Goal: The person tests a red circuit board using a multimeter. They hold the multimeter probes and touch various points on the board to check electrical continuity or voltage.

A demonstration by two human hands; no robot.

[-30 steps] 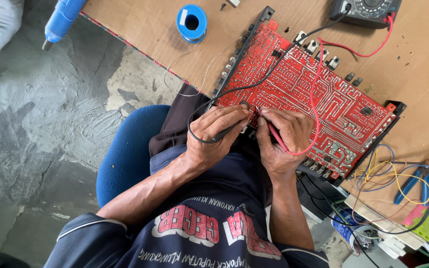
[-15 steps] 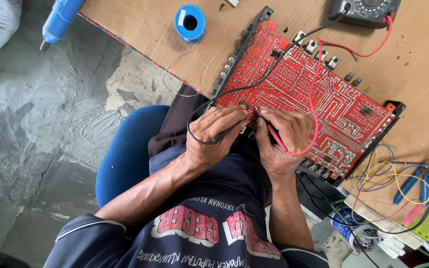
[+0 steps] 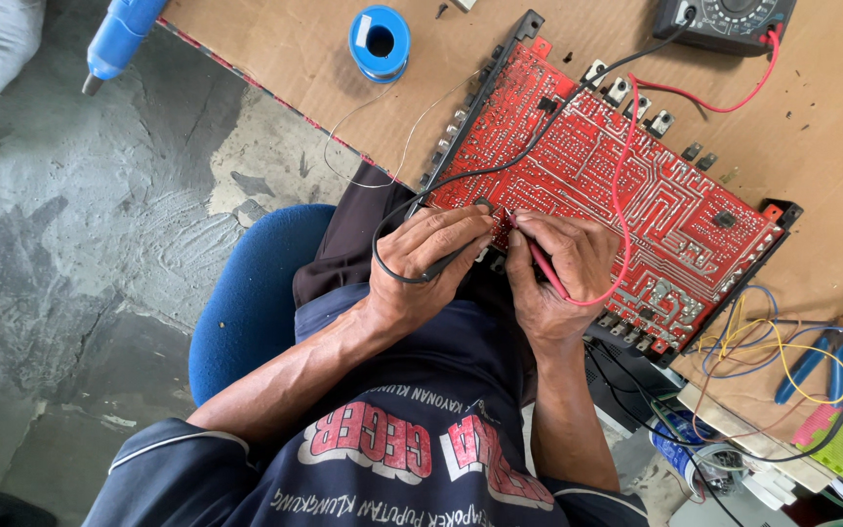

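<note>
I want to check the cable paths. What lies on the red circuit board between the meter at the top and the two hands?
In the head view, a red lead and a black lead run across the red circuit board from the meter to the right hand and left hand.

Dark navy shirt, short sleeves piped white, red-and-white print.

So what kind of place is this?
Probably a small electronics repair workshop. A big red circuit board lies on a cardboard-covered bench, a black test meter sits at the top, and a blue spool of solder wire is nearby.
</note>
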